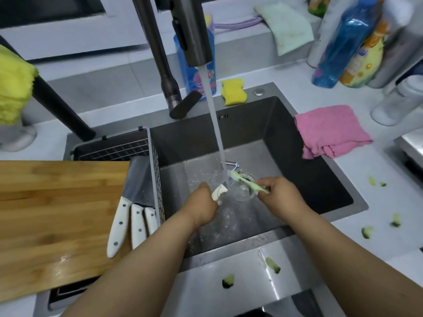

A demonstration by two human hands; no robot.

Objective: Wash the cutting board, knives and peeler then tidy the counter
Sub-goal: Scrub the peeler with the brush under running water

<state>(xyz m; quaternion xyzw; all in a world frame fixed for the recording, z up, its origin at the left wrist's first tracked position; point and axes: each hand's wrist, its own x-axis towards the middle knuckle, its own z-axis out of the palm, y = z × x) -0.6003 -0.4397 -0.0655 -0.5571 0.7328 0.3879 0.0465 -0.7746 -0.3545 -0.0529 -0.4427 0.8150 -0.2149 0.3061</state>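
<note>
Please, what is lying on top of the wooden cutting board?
Three white-handled knives lie on the cutting board at its right edge, beside the wire basket. Their blades point away; the tips are partly hidden by the basket.

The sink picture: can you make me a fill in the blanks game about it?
1. Water from the tap runs into the ____.
2. The right hand holds a small green ____.
3. Three white-handled knives lie beside the wooden cutting ____.
4. The folded cloth to the right of the basin is ____.

Missing words: sink; brush; board; pink
</note>
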